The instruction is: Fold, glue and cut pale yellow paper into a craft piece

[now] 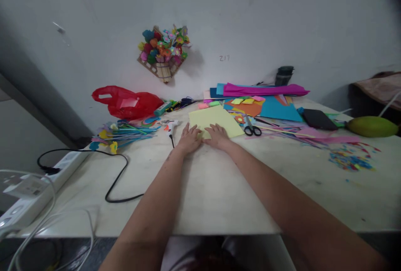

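Observation:
A pale yellow sheet of craft paper or foam (216, 117) lies on the table in front of me. My left hand (190, 138) rests on its near left part, fingers apart and slightly bent. Beside it, my right hand (217, 136) presses on the near edge with fingers spread. The thumbs nearly meet at that edge, and the part of the sheet under my palms is hidden. Black-handled scissors (252, 130) lie just right of the sheet. To the left of my left hand is a white glue gun (171, 126).
Left are craft flowers on stems (112, 135), a red plastic bag (127, 103), a black cable (128, 166) and a power strip (67, 161). Coloured sheets (266, 90), a dark phone-like slab (319, 119) and scattered paper scraps (351, 159) lie right. A flower decoration (164, 51) hangs on the wall.

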{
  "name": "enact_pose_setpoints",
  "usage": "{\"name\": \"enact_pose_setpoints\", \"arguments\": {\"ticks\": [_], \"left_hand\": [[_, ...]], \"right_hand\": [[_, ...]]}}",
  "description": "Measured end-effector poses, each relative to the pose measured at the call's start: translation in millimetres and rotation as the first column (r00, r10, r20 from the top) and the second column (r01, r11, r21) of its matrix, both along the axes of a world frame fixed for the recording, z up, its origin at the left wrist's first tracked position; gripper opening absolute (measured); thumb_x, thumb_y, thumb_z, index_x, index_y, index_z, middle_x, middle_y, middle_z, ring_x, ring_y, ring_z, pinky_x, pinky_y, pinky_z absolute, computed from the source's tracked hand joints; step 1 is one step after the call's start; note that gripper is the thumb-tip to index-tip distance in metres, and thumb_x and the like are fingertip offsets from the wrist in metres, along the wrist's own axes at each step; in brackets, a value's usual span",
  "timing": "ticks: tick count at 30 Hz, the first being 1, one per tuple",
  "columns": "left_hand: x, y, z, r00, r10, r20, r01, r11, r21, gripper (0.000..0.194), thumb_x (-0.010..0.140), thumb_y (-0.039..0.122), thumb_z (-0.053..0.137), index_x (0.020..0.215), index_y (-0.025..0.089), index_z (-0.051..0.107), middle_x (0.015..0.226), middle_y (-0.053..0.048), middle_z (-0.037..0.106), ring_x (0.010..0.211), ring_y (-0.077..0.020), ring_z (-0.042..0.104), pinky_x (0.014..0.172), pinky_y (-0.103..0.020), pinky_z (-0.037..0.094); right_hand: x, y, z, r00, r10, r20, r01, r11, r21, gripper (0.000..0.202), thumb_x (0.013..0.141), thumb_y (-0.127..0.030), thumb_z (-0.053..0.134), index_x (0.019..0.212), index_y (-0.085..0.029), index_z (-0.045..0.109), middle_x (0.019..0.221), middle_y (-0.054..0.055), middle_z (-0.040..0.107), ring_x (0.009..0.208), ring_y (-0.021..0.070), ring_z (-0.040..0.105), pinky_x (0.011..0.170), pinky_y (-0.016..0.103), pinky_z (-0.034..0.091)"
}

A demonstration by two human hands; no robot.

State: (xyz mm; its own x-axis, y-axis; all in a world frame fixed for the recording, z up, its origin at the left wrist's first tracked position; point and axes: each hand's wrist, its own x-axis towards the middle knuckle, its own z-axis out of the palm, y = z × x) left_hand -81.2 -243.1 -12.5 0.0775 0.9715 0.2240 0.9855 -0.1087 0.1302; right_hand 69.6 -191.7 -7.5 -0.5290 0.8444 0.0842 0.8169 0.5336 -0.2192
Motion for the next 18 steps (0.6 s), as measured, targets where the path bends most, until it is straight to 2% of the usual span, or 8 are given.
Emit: {"name": "enact_pose_setpoints", "arguments": {"ticks": [6,14,18], "left_hand": [[-0.6,-1.5,2.3,0.999,0.025,-0.033,-0.028,0.994,-0.106,0.048,0.082,0.036,0.039,0.128,0.019,0.039,0.146,-0.006,0.024,0.135,-0.0276,-0.006,0.108,-0.050,0.009],[1.4,-5.4,12.7,0.994,0.086,-0.063,-0.097,0.974,-0.207,0.058,0.082,0.049,0.034,0.134,0.023,0.034,0.149,-0.005,0.014,0.134,-0.0310,-0.012,0.107,-0.053,0.005],[-3.6,-6.0,13.8,0.988,0.121,-0.096,-0.144,0.948,-0.283,0.062,0.082,0.050,0.033,0.138,0.025,0.027,0.149,-0.004,0.012,0.133,-0.0324,-0.014,0.105,-0.055,0.006]], "right_hand": [[1.1,1.5,-3.8,1.000,0.019,0.016,-0.019,1.000,0.005,0.059,0.081,-0.056,0.040,0.133,-0.028,0.038,0.146,0.005,0.023,0.134,0.0258,0.013,0.104,0.044,0.014],[1.1,-2.4,-3.1,0.999,0.032,0.033,-0.031,0.999,-0.016,0.055,0.085,-0.051,0.033,0.134,-0.027,0.038,0.147,0.004,0.022,0.135,0.0258,0.010,0.105,0.047,0.008],[0.7,-2.3,-3.3,0.999,0.032,0.040,-0.031,0.999,-0.032,0.054,0.085,-0.049,0.032,0.134,-0.027,0.037,0.147,0.004,0.021,0.135,0.0251,0.008,0.105,0.048,0.006]]}}
